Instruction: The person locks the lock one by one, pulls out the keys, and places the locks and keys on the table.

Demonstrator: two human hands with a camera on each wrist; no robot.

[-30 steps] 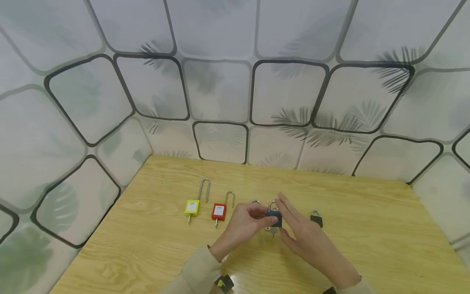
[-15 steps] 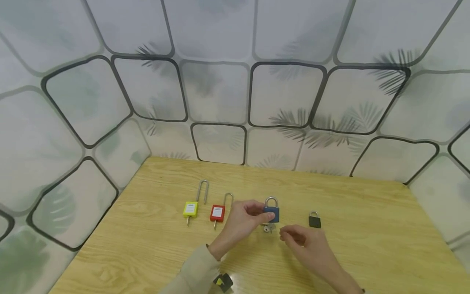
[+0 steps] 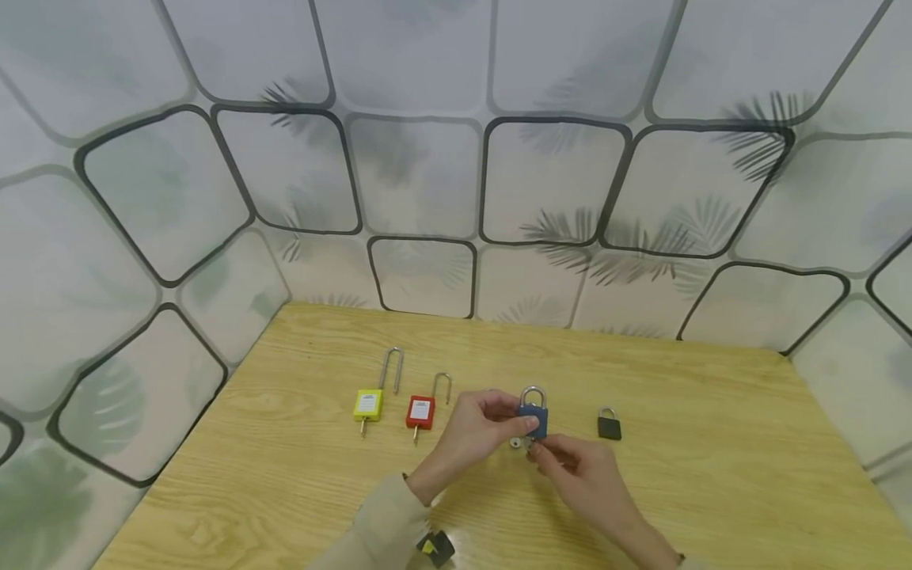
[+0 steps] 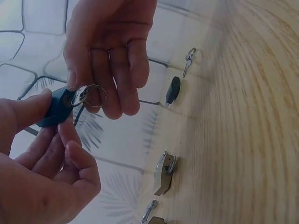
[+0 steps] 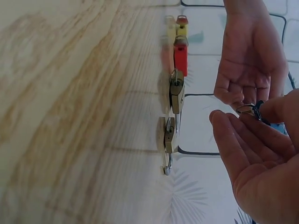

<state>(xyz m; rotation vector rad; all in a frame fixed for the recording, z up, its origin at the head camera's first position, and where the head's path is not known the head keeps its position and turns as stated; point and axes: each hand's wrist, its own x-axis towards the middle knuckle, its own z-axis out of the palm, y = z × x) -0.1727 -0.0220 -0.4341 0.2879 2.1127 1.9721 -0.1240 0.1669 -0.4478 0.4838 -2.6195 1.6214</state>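
Observation:
A blue padlock (image 3: 533,419) with its shackle pointing up is pinched between the thumb and fingers of my left hand (image 3: 473,431), above the table. A silver key (image 4: 80,95) with a ring (image 4: 99,96) sits at the bottom of the padlock. My right hand (image 3: 587,479) comes in from the lower right, its thumb and forefinger pinching the key; the other fingers lie loosely beneath. In the right wrist view, the thumb covers part of the key, and the blue body (image 5: 279,127) shows only partly behind it.
Left of the hands lie a yellow padlock (image 3: 367,405) and a red padlock (image 3: 420,412), keys inserted. A black padlock (image 3: 609,427) lies right. Brass padlocks (image 4: 163,173) stay mostly hidden behind my left hand in the head view. A black-and-yellow object (image 3: 436,548) lies by my left sleeve.
My right hand dropped away from beside the padlock, then came back left to the key below it. The padlock turned face-on to the head view, still in my left hand.

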